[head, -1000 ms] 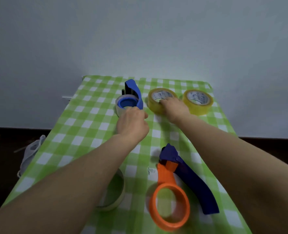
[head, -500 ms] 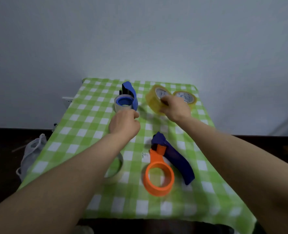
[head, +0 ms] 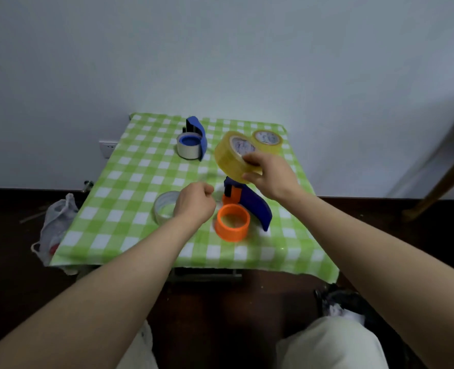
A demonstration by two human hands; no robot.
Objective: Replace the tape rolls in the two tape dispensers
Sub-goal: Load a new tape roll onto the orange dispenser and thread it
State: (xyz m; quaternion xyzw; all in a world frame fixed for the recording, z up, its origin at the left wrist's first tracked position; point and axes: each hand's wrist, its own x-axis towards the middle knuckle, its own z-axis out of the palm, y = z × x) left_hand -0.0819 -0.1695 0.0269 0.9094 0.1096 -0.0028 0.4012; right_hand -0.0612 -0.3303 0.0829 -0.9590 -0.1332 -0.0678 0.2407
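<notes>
Left hand (head: 196, 202) hovers over the surface (head: 130, 182) just beside the spent clear roll (head: 164, 209), fingers curled, nothing in them that I can see. Next over sits the empty dispenser (head: 255, 206) with its orange hub (head: 232, 230). Right hand (head: 271, 174) has fingers clamped on the fresh yellow roll (head: 231, 155), held up above it. I'd guess it's hefty, stiff and slick-sided, so grip from the core to the outer edge.

yellow tape roll (head: 230, 158) lifted, tilted
</notes>
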